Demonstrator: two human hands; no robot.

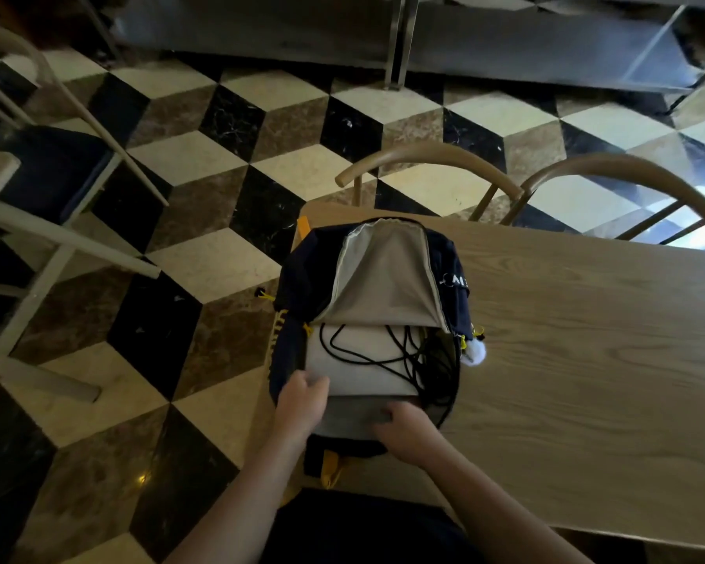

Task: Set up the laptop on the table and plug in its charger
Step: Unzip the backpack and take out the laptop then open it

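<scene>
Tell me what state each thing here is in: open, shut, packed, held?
Dark navy backpack: unzipped, flap folded back, lying on the table's end.
Silver-grey closed laptop: lid shut, partly inside the backpack.
Black charger cable: loose, tangled over the laptop, unplugged.
Left hand: fingers curled on the laptop's left corner.
Right hand: gripping the laptop's near edge.
Light wooden table: carrying the backpack.
Two curved-back wooden chairs: pushed in, unoccupied.
</scene>
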